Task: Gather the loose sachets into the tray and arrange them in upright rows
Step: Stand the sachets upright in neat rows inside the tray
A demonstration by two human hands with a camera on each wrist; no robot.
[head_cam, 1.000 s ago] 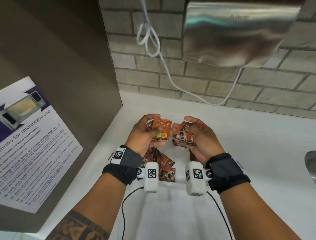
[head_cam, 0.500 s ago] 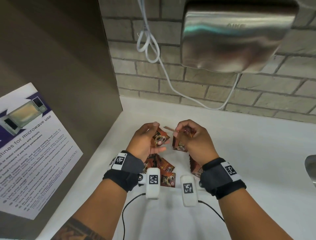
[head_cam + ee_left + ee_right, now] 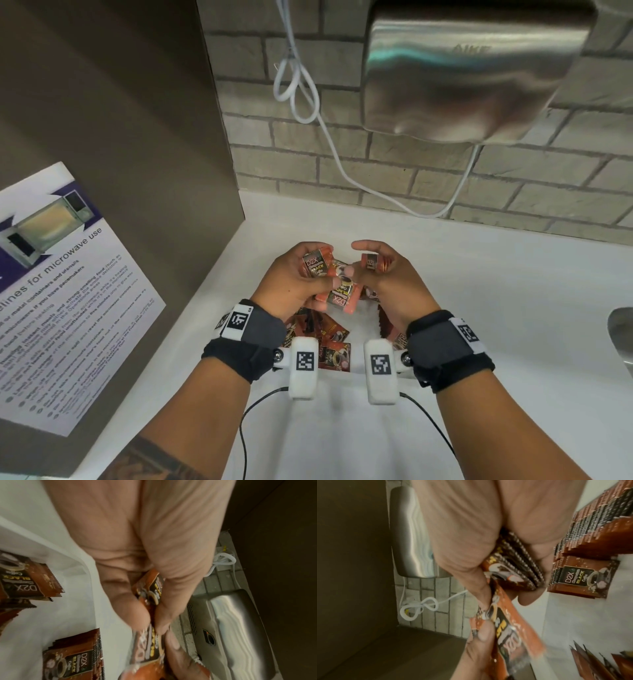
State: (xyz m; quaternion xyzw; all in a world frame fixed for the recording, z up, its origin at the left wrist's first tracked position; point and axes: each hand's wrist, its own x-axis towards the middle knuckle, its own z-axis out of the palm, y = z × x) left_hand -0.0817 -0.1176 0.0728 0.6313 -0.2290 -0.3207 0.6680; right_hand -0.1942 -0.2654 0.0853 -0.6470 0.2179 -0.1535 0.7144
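Note:
Brown-orange coffee sachets fill both hands above a white tray [image 3: 346,374]. My left hand [image 3: 318,270] grips a few sachets [image 3: 314,266]. In my right hand [image 3: 366,267] sits a small stack of sachets [image 3: 374,262], seen edge-on in the right wrist view [image 3: 513,569]. Between the hands, one more sachet [image 3: 342,295] is pinched by fingers of both; it is blurred in the wrist views [image 3: 508,628] [image 3: 147,646]. Below, loose sachets [image 3: 330,341] lie flat in the tray, and an upright row [image 3: 599,527] stands along its right side.
The tray sits on a white counter [image 3: 496,308] against a brick wall. A steel hand dryer [image 3: 472,68] with a looped white cable [image 3: 294,85] hangs above. A brown panel with a microwave notice [image 3: 61,291] closes the left; a metal fixture [image 3: 621,332] shows at right.
The hands have drawn closer together. A sachet now bridges them, held by both, where before each hand held its own sachets apart.

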